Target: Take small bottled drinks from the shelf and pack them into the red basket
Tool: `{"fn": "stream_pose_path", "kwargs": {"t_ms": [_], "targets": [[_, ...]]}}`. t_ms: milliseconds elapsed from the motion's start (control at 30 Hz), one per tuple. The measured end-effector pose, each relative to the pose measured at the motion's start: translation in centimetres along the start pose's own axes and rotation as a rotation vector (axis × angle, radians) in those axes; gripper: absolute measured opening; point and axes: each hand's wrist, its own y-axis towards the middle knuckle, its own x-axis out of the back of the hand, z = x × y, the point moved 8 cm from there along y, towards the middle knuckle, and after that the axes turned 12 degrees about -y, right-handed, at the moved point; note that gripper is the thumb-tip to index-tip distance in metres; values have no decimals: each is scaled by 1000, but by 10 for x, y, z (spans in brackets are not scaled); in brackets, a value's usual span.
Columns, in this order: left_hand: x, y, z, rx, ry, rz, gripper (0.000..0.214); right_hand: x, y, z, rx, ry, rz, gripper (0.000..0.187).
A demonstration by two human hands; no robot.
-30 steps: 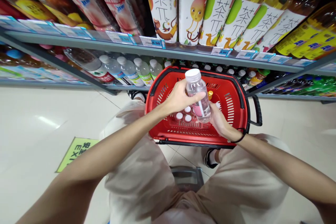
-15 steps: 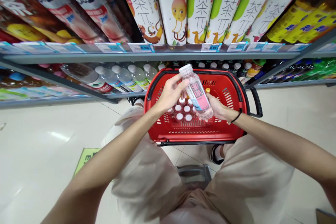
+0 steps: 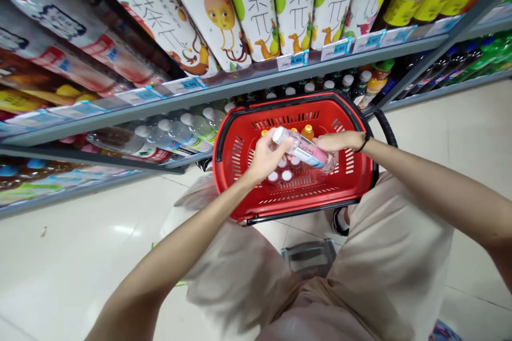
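Observation:
A clear plastic drink bottle [image 3: 307, 150] with a white cap and a pink and blue label lies tilted between my hands, above the red shopping basket [image 3: 240, 200]. My left hand [image 3: 267, 157] is closed around its cap end, thumb near the neck. My right hand [image 3: 335, 141] grips the bottle nearer its base; most of its fingers are hidden behind the bottle. In the basket below stand several white-capped bottles [image 3: 286, 175], and behind them bottles with orange-yellow caps [image 3: 308, 131].
A shelf edge with price tags [image 3: 293, 60] runs above the basket, holding tall tea bottles [image 3: 296, 5]. Lower down, more bottles [image 3: 192, 123] line the bottom shelf. The basket's black handle [image 3: 387, 125] sticks out at right. A grey stool [image 3: 309, 256] is between my legs.
The bottle has turned from steeply tilted to nearly level, its base swinging right and up. Both hands still hold it. My view has rotated, so the shelves now slant.

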Motion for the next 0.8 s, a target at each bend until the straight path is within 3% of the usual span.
{"fn": "stream_pose_path", "kwargs": {"t_ms": [133,233,333,533,667,800], "targets": [[-29,-6,41,40,225,169,46,6,-7,-20,-169,-437,123,45],[-51,-12,66,-13,605,362,43,4,-14,-14,-185,-573,176,48],[-67,-19,101,25,948,607,47,1,-19,-3,-177,-667,206,49],[-61,-23,149,108,1218,825,28,4,-27,7,-160,-874,302,44],[-55,-25,164,111,1326,938,23,6,-30,6,-172,-893,327,46],[-57,-23,169,63,1398,954,25,6,-29,3,-190,-860,314,45]]}}
